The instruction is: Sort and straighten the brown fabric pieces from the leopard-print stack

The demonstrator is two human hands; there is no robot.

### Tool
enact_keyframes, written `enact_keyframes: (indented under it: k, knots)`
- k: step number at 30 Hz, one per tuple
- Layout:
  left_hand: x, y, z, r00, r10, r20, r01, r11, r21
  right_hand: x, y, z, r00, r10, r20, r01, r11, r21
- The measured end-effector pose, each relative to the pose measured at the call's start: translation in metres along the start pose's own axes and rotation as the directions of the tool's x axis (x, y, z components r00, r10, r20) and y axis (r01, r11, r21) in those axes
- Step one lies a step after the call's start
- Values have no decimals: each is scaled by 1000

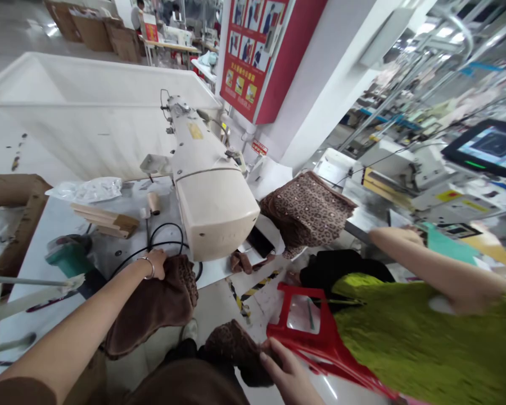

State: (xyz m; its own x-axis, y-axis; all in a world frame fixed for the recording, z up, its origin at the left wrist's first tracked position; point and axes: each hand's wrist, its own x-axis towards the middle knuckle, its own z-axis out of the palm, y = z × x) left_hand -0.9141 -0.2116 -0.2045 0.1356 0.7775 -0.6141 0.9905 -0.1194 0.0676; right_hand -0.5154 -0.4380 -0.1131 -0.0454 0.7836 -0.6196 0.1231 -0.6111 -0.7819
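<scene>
Brown plush fabric pieces (pixel 156 309) hang over the front edge of the table, with leopard print showing on one side. My left hand (pixel 156 264), wearing a bangle at the wrist, grips their top edge with curled fingers. Low in the view, over my lap, is a smaller dark brown leopard-print fabric piece (pixel 234 346). Its right end is pinched between the thumb and fingers of my right hand (pixel 284 365). A cream sewing machine head (pixel 215 208) stands just beyond my hands. A black cable (pixel 166 226) loops beside my left hand.
A leopard-print fabric stack (pixel 310 211) lies right of the machine. A co-worker in a green top (pixel 421 332) sits at the right by a red stool (pixel 303 292). Wooden blocks (pixel 105 219) and a green tool (pixel 69 259) lie left. Behind stands a white bin (pixel 109 84).
</scene>
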Motion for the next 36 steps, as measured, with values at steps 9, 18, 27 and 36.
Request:
enact_keyframes:
  k: [9, 18, 27, 36]
  knots:
    - [-82, 6, 14, 824, 339, -454, -364, 931, 34, 23, -9, -35, 948, -1, -319, 145, 892, 428]
    - [-181, 76, 22, 674, 496, -548, -400, 868, 295, 12, 3, -99, 945, -178, -274, 274, 888, 368]
    - [-278, 295, -1, 104, 854, -509, -722, 417, 552, -41, 3, -186, 922, -324, -212, 367, 907, 207]
    - [-313, 455, 19, -147, 888, -436, -767, 176, 617, -183, 24, -244, 914, -375, 155, 358, 925, 126]
